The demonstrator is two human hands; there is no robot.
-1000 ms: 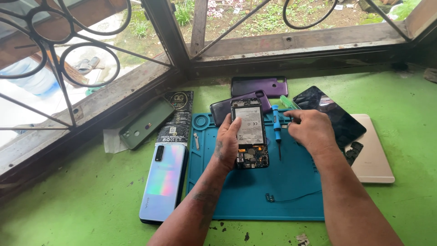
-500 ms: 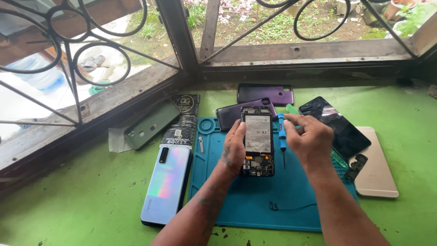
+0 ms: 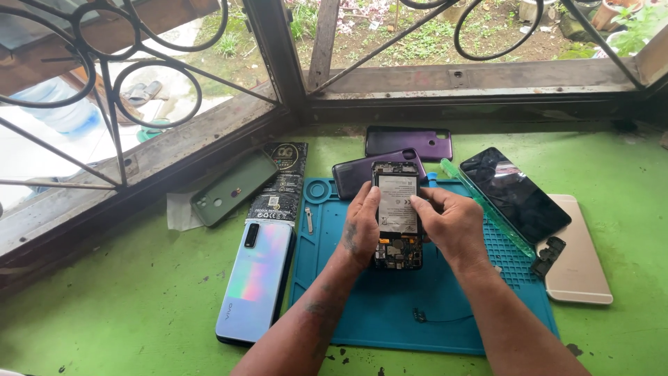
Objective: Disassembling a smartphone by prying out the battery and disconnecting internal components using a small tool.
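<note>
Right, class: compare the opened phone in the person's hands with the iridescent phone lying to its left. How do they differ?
1. The opened phone has no back cover, baring battery and circuit board; the iridescent phone is closed, its glossy back intact.
2. The opened phone is gripped by the left hand and right hand over the blue mat; the iridescent phone lies untouched, mostly on the green table.
Both lie back up.

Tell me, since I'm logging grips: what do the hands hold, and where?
Both grip the opened phone: left hand on its left edge, right hand on its right edge.
</note>
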